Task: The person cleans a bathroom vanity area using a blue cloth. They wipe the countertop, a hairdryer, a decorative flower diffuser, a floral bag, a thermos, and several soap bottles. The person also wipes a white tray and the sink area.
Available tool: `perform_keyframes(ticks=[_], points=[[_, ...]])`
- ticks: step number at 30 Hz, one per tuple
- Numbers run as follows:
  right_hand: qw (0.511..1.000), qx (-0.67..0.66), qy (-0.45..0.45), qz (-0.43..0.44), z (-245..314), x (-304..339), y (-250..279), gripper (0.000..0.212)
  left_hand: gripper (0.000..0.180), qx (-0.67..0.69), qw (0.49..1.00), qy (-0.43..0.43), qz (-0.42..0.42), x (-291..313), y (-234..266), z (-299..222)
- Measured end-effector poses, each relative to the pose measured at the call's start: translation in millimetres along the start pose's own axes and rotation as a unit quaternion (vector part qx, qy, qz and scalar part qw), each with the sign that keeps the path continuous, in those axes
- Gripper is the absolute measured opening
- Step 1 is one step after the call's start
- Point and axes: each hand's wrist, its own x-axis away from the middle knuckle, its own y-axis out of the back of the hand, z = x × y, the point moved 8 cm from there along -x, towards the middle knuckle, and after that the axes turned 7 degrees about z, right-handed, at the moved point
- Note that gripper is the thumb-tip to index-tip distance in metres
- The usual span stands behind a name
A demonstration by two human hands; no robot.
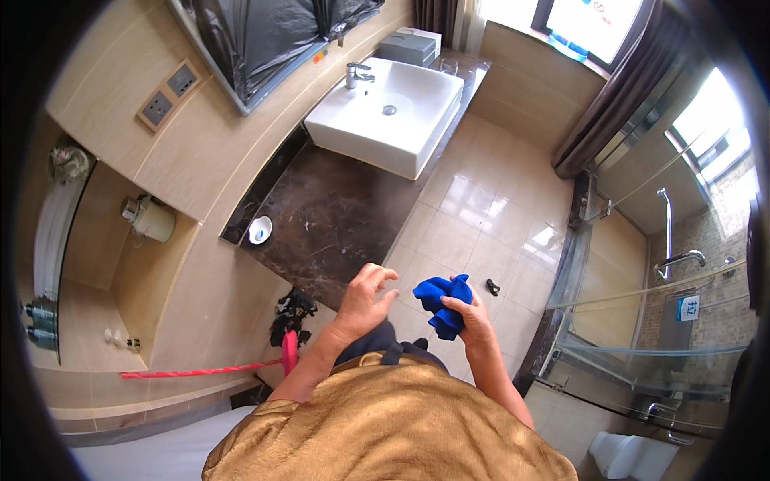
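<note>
A crumpled blue cloth (pixel 443 297) is gripped in my right hand (pixel 475 319), thumb pressed on top of it, in front of my body above the tiled floor. My left hand (pixel 366 305) is raised to its left, fingers curved and apart, with nothing in it. That hand is near the front edge of the dark marble counter (pixel 337 204). On the counter's far part stands a white rectangular basin (pixel 389 112) with a chrome tap (pixel 358 74). A small white dish (pixel 260 230) lies at the counter's left end.
A mop or broom with a red striped pole (pixel 200 371) leans at the lower left. A small black object (pixel 492 287) lies on the floor. Glass shower panels (pixel 650 353) stand at right, a toilet (pixel 634 457) lower right. A niche at left holds a kettle-like pot (pixel 152 220).
</note>
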Motion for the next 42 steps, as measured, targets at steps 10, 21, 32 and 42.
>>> perform_keyframes(ticks=[10, 21, 32, 42], points=[[0.999, -0.023, 0.0, 0.028, 50, -75, 33, 0.07, 0.039, 0.03, 0.996, 0.055, 0.07, -94, -59, 10], [0.996, 0.04, 0.007, 0.081, 202, -204, 42, 0.052, 0.038, 0.34, 0.927, 0.134, 0.083, -286, -87, 27], [0.996, -0.072, -0.041, 0.037, 279, -291, 127, 0.043, 0.015, 0.263, 0.961, 0.089, 0.005, -449, -118, -1], [0.992, 0.039, -0.053, 0.111, 406, -378, 187, 0.044, 0.013, 0.418, 0.896, 0.121, -0.088, -566, -166, -2]])
